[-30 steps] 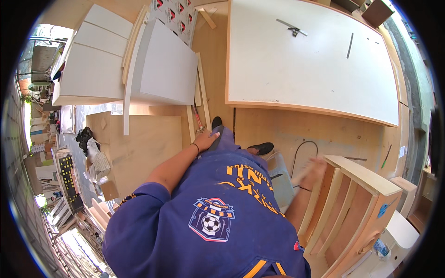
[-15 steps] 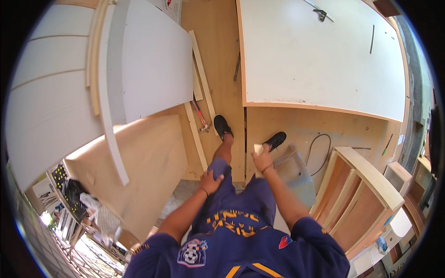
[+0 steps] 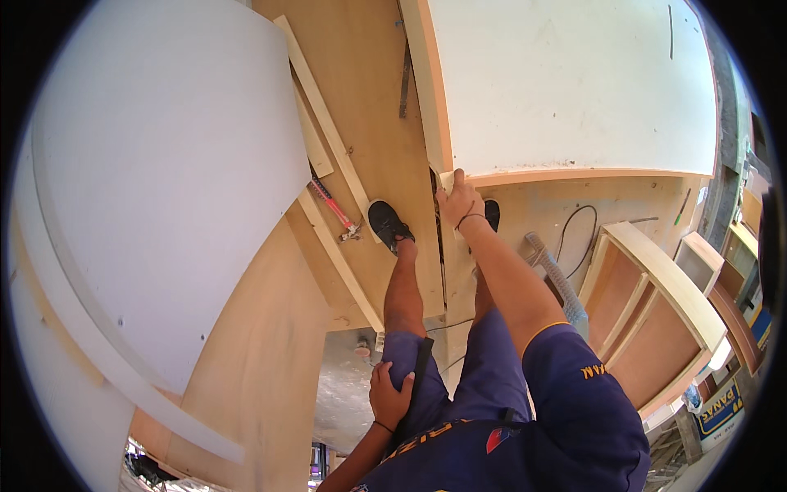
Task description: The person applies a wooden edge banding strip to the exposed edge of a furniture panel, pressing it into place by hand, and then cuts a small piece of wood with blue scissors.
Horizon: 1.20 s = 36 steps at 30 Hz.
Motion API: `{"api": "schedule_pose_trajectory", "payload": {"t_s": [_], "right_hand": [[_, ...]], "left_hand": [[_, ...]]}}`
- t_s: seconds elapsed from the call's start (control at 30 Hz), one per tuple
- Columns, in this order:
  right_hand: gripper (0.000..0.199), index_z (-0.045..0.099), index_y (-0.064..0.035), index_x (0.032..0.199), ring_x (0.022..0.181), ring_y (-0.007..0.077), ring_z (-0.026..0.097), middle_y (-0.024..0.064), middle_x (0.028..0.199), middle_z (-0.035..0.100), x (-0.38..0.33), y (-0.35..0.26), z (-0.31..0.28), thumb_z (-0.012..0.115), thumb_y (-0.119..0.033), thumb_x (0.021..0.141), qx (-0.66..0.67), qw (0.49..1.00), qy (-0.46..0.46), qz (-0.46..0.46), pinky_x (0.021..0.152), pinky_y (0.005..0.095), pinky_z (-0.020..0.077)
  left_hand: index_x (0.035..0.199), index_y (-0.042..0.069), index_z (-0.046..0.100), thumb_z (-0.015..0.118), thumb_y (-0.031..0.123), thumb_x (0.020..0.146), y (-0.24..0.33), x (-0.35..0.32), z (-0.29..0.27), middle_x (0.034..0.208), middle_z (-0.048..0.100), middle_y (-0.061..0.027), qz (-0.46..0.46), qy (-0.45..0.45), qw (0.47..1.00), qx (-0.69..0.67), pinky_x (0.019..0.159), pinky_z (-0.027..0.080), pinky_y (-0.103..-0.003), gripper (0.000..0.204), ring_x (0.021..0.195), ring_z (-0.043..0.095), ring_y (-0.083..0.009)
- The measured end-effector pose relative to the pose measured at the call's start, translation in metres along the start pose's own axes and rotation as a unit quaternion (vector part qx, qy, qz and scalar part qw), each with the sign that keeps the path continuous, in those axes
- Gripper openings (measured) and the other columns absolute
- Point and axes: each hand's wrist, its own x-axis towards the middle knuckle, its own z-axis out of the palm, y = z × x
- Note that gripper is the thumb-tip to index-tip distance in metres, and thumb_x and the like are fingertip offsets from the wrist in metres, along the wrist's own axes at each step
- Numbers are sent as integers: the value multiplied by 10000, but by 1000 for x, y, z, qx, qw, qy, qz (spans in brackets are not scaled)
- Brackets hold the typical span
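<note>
My right hand is closed round a small pale block. It presses the block at the near left corner of a large white-topped panel with light wood edging. Fingers partly cover the block, so its material cannot be made out. My left hand holds nothing; it rests on my thigh, fingers spread over the dark blue shorts. A hammer with a red and black handle lies left of my foot among wooden strips.
A big white panel fills the left side. At the right are a wooden drawer-like frame, a plastic-wrapped grey stool-like thing and a dark cable. A narrow gap runs through the wooden surface between my feet.
My right hand, with the pale block, has moved forward from near my right foot to the panel's corner. I have leaned forward; my left hand stays on my leg.
</note>
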Motion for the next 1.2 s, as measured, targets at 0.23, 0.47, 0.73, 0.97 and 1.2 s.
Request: {"api": "schedule_pose_trajectory", "payload": {"t_s": [0.23, 0.47, 0.73, 0.97, 1.2], "right_hand": [[602, 303, -29, 1277, 930, 448, 564, 299, 972, 584, 64, -33, -39, 513, -368, 826, 9, 999, 46, -18, 817, 497, 447], [586, 300, -25, 1284, 961, 450, 555, 300, 992, 586, 8, 1, -11, 490, -339, 827, -24, 999, -45, 8, 852, 490, 437], [632, 287, -9, 1293, 933, 440, 568, 297, 958, 593, 73, -44, -55, 492, -365, 812, -3, 992, 109, -62, 811, 487, 455], [602, 307, -1, 1282, 957, 434, 563, 280, 960, 603, 23, -3, -2, 503, -325, 814, -27, 999, 36, -24, 832, 469, 458], [522, 332, -22, 1191, 915, 436, 580, 286, 941, 604, 41, -30, -39, 505, -320, 800, -26, 999, 22, -11, 799, 481, 469]], "left_hand": [[1117, 6, 471, 639, 339, 777, -4, 5, -2, 1164, 481, -215, 3, -3, 1000, -4, 921, 388, -429, 504, 1092, 468, -382], [1095, 4, 470, 647, 331, 770, -6, 0, -2, 1119, 498, -213, 10, -4, 1000, -22, 902, 397, -432, 494, 1063, 481, -381], [1095, 4, 471, 647, 335, 772, -14, 8, -3, 1123, 493, -204, 20, 2, 1000, -19, 910, 393, -424, 495, 1073, 471, -375], [1128, 9, 460, 633, 344, 783, -6, 6, -9, 1169, 471, -201, -21, -13, 999, -41, 930, 383, -417, 510, 1107, 457, -366], [1141, 7, 464, 626, 355, 788, -5, 5, -14, 1190, 465, -198, -23, -11, 999, -35, 940, 379, -417, 522, 1121, 450, -363]]}}
